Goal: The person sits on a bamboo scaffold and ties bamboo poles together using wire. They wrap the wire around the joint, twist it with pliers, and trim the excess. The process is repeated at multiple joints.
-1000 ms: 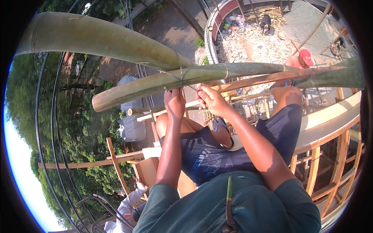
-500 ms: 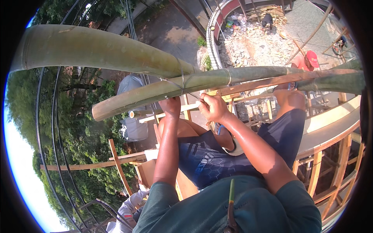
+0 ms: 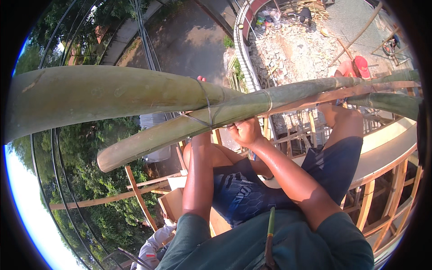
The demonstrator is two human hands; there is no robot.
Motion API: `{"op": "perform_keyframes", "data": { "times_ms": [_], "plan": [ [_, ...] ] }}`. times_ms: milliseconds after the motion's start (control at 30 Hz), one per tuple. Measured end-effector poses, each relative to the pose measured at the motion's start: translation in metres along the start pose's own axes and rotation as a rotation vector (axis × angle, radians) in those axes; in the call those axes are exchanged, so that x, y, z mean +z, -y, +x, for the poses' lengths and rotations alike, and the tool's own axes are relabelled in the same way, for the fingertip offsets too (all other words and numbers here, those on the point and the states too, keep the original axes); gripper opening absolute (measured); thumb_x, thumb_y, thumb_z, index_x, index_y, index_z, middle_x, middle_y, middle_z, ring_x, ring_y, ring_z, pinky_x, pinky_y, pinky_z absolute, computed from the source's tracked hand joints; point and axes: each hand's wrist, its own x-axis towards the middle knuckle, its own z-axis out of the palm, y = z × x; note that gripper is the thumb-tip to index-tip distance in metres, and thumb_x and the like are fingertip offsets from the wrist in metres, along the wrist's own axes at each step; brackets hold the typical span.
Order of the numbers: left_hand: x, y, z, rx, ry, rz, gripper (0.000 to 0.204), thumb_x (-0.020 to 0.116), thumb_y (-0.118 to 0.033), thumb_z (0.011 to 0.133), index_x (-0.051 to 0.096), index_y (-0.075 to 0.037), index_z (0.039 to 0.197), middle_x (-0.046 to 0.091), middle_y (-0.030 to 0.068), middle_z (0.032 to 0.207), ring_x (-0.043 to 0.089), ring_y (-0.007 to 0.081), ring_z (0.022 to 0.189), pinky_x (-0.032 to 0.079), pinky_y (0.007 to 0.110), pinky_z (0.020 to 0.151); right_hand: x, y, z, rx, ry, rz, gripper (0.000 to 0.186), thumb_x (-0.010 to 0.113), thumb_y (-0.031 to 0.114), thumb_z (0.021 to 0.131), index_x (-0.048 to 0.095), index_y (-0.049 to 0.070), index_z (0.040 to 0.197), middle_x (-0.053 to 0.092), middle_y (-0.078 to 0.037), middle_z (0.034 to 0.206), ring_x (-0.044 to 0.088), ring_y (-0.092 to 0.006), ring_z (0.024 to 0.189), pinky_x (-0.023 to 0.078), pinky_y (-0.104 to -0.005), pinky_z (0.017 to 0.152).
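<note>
Two green bamboo poles cross in front of me: a thick bamboo pole [image 3: 112, 90] at the upper left and a thinner bamboo pole [image 3: 171, 132] in front of it. Dark wire [image 3: 209, 108] is looped around both where they meet. My left hand [image 3: 201, 78] reaches up behind the poles; only its fingertips show above the thick pole's upper edge, stretched out, and the rest is hidden. Just under the thinner pole, right of the crossing, my right hand [image 3: 246, 132] is closed, pinching the wire's end; its fingertips are partly covered by the bamboo.
Pliers [image 3: 269, 247] with a green handle hang at my chest. A timber frame [image 3: 366, 202] curves at the right. Near the poles' far end is a person in a red cap [image 3: 361, 66]; another in a grey sleeve [image 3: 153, 245] is below left. Black cables [image 3: 58, 180] run at left.
My left hand has gone from below the thinner pole to behind both poles. My right hand has moved slightly down, closer under the thinner pole. The poles appear lower in view.
</note>
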Motion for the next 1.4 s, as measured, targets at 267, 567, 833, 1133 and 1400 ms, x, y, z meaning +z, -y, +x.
{"op": "perform_keyframes", "data": {
  "times_ms": [267, 567, 833, 1133, 1400],
  "plan": [
    [-0.017, 0.017, -0.032, -0.089, -0.173, 0.032, 0.052, 0.052, -0.045, 0.099, 0.051, -0.007, 0.135, 0.058, 0.0122, 0.128, 0.056, 0.024, 0.118, 0.047, 0.041, 0.099, -0.005, 0.004, 0.005, 0.007, 0.038, 0.019, 0.017, 0.065, 0.007, 0.079, 0.069, 0.004, 0.095, 0.069, -0.016, 0.091, 0.066, -0.0392, 0.087, 0.051, -0.0461, 0.079],
    [0.013, -0.063, 0.019, -0.258, -0.138, 0.706, 0.046, 0.058, -0.045, 0.097, 0.059, -0.008, 0.125, 0.065, 0.0084, 0.116, 0.061, 0.0187, 0.108, 0.053, 0.036, 0.09, -0.004, 0.02, 0.011, 0.052, 0.044, 0.003, 0.016, 0.072, 0.019, 0.078, 0.071, 0.006, 0.086, 0.068, -0.011, 0.079, 0.067, -0.0322, 0.073, 0.054, -0.0426, 0.065],
    [0.029, -0.044, -0.003, -0.219, -0.361, 0.955, 0.048, 0.058, -0.047, 0.097, 0.058, -0.008, 0.125, 0.064, 0.01, 0.113, 0.06, 0.0209, 0.103, 0.052, 0.038, 0.085, -0.004, 0.013, 0.008, 0.053, 0.034, -0.03, 0.018, 0.072, 0.02, 0.08, 0.071, 0.007, 0.091, 0.068, -0.012, 0.082, 0.067, -0.0339, 0.076, 0.054, -0.0444, 0.069],
    [0.027, -0.051, -0.07, -0.304, -0.592, 0.317, 0.059, 0.051, -0.053, 0.096, 0.054, -0.004, 0.129, 0.063, 0.0136, 0.105, 0.061, 0.0256, 0.096, 0.053, 0.039, 0.081, -0.02, 0.008, 0.005, 0.031, 0.142, 0.308, 0.017, 0.07, 0.023, 0.086, 0.065, 0.006, 0.087, 0.064, -0.008, 0.069, 0.064, -0.0278, 0.061, 0.048, -0.038, 0.057],
    [0.017, -0.09, 0.005, -0.51, -0.034, 0.359, 0.035, 0.057, -0.031, 0.099, 0.063, -0.002, 0.119, 0.065, 0.0124, 0.111, 0.061, 0.0225, 0.104, 0.05, 0.033, 0.09, 0.005, 0.031, -0.018, 0.112, 0.125, 0.308, 0.014, 0.069, 0.015, 0.085, 0.067, 0.006, 0.094, 0.068, -0.013, 0.08, 0.067, -0.0328, 0.07, 0.053, -0.0413, 0.065]
  ]
}}
